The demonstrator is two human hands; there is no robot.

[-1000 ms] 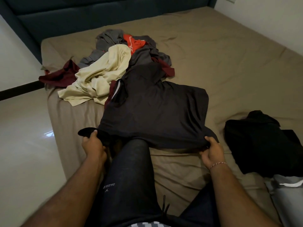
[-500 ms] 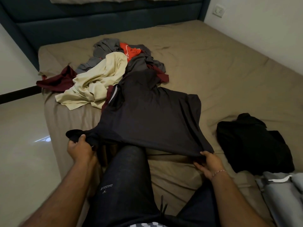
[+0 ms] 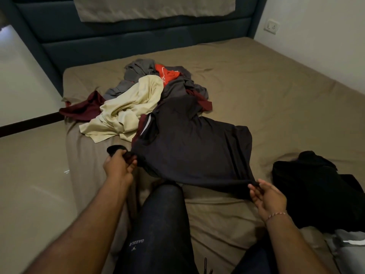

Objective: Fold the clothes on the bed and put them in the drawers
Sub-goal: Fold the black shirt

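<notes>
left hand (image 3: pixel 118 165) clenched, right hand (image 3: pixel 266 196) pinching

shirt (image 3: pixel 193 147): dark grey | bedsheet (image 3: pixel 266 91): olive-brown | top (image 3: pixel 128 107): cream | headboard (image 3: pixel 138 46): dark teal

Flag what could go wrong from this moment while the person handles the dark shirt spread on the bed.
1. The dark charcoal shirt lies with its far end over the loose pile of unfolded clothes; pulling it could drag the cream garment along.
2. The right hand pinches only the hem's corner, so it may slip; the left hand grips a bunched end firmly.
3. The person's raised knee sits under the shirt, likely wrinkling any fold.
</notes>
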